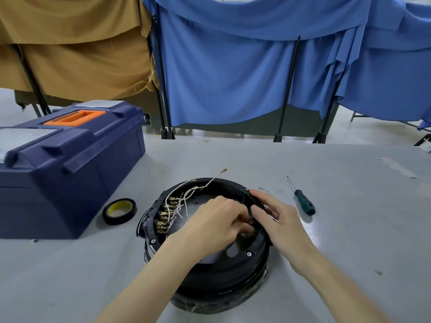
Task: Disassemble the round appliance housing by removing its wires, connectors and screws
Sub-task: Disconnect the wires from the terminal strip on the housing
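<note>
Here we are over the round black housing, which is sitting in the middle of the grey table with its open side facing up. The left hand is reaching across the inside. Its fingers are clenching in on a small dark fitting by the right inner rim, though the exact hold is hidden under the knuckles. The right hand is lying along that same rim, fingers released and spread to steady the shell, with the thumb pressing in beside the fitting.

This looks like connector work, with plenty left to do. White wires are looping over the left side, brass spade connectors are lining the left wall, and a hex-head screw is showing on the near rim.

To do this step well, I'd say the left fingers should be pulling on the fitting's body and not on its lead. They should be drawing straight along its seat with a small wiggle while the right hand is bearing down so the housing isn't lifting or turning.

The green-handled screwdriver is lying just right of the housing, handy for the screws. The tape roll and the blue toolbox are sitting to the left.
</note>
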The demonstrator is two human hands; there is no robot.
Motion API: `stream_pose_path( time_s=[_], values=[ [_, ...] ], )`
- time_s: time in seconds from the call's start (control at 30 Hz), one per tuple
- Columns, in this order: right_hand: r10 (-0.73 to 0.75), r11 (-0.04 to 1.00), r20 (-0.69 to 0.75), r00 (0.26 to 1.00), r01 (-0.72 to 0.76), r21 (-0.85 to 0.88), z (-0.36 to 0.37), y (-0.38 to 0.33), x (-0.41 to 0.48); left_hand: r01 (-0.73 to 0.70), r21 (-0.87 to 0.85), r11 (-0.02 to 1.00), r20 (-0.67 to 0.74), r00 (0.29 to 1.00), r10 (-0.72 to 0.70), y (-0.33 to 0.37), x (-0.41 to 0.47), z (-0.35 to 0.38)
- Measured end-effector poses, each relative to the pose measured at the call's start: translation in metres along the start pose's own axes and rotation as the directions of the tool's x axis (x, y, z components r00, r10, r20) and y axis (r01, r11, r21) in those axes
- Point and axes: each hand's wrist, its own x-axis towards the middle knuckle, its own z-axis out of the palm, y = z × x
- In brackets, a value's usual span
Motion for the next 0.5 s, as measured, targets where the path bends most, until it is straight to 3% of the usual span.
stream_pose_path(
  time_s=[0.27,0.5],
  values=[
    [0.005,1.0,-0.017,1.0,-0.005,-0.03,-0.002,0.001,0.002,0.063,0.275,0.959,0.029,0.997,-0.074,0.011,0.003,0.008],
    [0.035,0.999,-0.044,0.998,-0.034,0.021,-0.001,0.0,0.004,0.073,0.328,0.942,0.037,0.995,-0.09,0.014,0.005,0.011]
  ],
)
